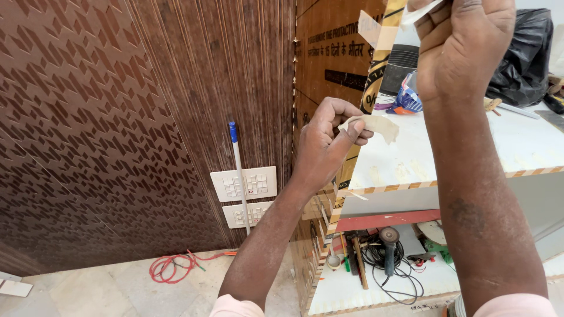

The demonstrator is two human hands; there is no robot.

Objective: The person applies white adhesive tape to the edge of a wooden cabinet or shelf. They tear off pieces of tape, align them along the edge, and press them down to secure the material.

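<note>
My left hand is closed on a crumpled piece of beige masking tape, pinched between thumb and fingers just off the left edge of a white cabinet top. My right hand is raised at the top of the view, its fingers gripping a strip of whitish tape that rises out of frame. A striped protective tape strip runs up the cabinet's vertical edge between the two hands.
Brown patterned wall panels carry two white switch plates with a blue-tipped stick leaning on them. A red cable lies on the floor. The lower shelf holds an angle grinder, cords and tools. A black bag sits back right.
</note>
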